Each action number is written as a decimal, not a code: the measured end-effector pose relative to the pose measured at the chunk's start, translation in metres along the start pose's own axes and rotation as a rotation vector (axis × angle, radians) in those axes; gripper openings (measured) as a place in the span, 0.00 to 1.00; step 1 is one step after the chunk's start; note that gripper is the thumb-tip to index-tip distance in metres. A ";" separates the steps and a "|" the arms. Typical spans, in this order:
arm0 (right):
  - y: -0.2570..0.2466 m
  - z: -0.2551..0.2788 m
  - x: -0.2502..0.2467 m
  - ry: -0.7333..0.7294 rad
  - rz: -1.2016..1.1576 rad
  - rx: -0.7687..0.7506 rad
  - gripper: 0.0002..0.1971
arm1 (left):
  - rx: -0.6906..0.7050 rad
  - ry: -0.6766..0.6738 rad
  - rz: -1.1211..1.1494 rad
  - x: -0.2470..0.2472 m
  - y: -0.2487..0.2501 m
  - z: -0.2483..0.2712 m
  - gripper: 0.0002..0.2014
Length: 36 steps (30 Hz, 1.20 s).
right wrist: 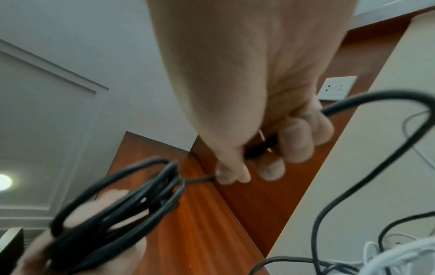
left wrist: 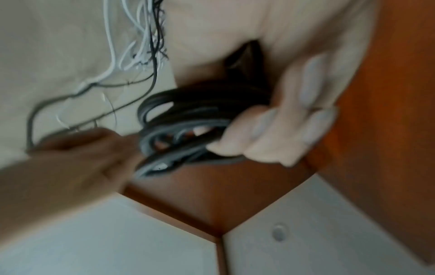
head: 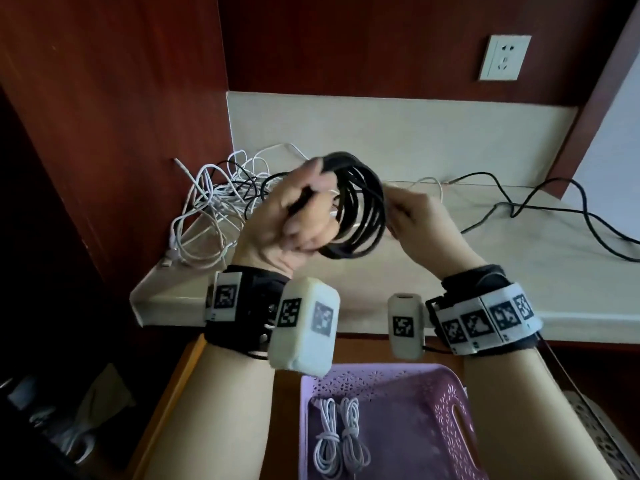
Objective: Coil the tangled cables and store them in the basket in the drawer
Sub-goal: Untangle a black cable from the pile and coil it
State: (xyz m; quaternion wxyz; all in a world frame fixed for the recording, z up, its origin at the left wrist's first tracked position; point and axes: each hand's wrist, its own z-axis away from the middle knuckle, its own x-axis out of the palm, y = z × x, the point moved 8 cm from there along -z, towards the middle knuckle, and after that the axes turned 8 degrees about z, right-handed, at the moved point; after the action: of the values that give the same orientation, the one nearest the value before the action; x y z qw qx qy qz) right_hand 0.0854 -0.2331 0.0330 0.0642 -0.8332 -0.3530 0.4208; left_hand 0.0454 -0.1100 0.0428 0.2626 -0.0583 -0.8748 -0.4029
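My left hand grips a black cable coil of several loops, held upright above the counter. In the left wrist view its fingers curl round the coil. My right hand pinches the black cable's free strand beside the coil; the right wrist view shows that hand pinching the strand where it leaves the coil. The loose black cable tail trails right over the counter. A tangle of white and black cables lies at the counter's back left. The purple basket sits in the open drawer, holding two coiled white cables.
A beige counter meets dark wood panels on the left and back. On the back wall is a white socket. The drawer's wooden rim runs below the counter edge. A perforated grey object sits at the lower right.
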 end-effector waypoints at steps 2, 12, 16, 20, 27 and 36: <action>0.005 0.002 0.009 -0.107 0.013 0.037 0.15 | 0.243 0.091 0.307 -0.008 0.030 0.006 0.11; 0.015 0.016 0.017 -0.374 0.126 0.148 0.18 | 1.055 0.784 0.061 -0.029 0.088 0.067 0.12; 0.009 0.014 0.007 -0.357 0.044 0.107 0.09 | 1.075 0.950 -0.274 -0.019 0.093 0.072 0.14; -0.026 0.008 -0.031 -0.051 -0.159 0.035 0.05 | 1.021 1.052 -0.643 -0.012 0.088 0.065 0.14; -0.068 0.023 -0.049 -0.169 -0.128 -0.091 0.03 | 0.631 0.908 -1.167 -0.012 0.066 0.032 0.12; -0.049 0.019 -0.089 0.261 -0.236 -0.026 0.09 | -0.054 0.627 -0.943 -0.012 0.007 0.006 0.14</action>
State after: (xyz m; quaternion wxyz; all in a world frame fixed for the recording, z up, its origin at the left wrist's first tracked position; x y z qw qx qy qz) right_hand 0.0093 -0.2574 0.0992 0.1477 -0.8342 -0.4424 0.2941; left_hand 0.0556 -0.0996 0.0382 0.2998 0.4543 -0.6760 -0.4968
